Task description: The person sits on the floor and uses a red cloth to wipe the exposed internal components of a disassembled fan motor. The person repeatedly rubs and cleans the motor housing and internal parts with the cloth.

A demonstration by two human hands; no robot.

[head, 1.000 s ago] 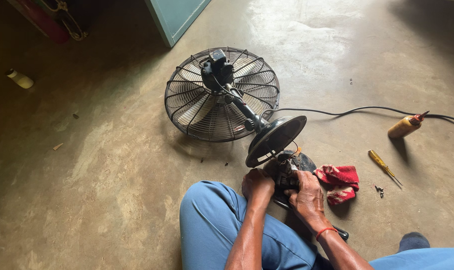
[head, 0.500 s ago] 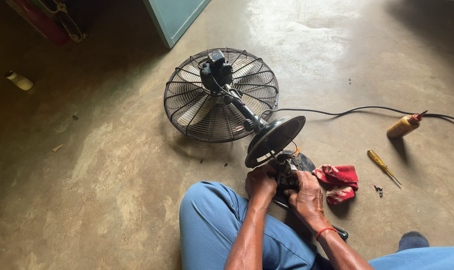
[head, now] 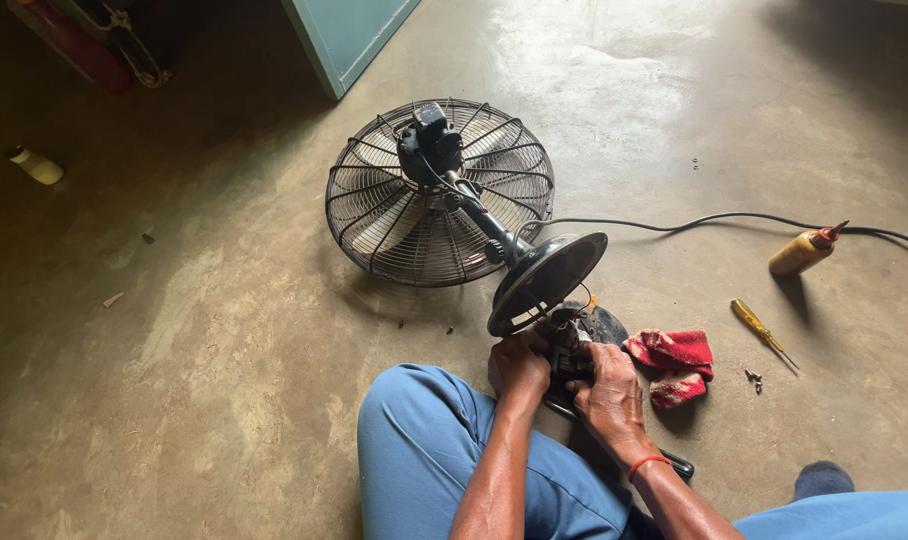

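Barely any change over the last second: both hands stay locked on the small dark part under the fan's base, and the fan itself has hardly shifted on the floor, so this reads as steady, fiddly work in one spot rather than a new step. The left hand (head: 517, 365) is closed around the near side of the part (head: 566, 360), the right hand (head: 608, 392) clamped on it from the other side, fingers curled tight, the two hands almost touching. The part sits directly between them, just below the tilted round base (head: 546, 281), which rises just beyond the knuckles. From there the stem runs away to the motor (head: 429, 150) and the wire guard (head: 439, 195), lying flat well ahead of the hands. Just right of the right hand lies a red rag (head: 672, 365); farther right, tiny screws (head: 753, 377), a yellow screwdriver (head: 760, 330) and a yellow bottle (head: 804, 252) by the black cord (head: 694, 220).
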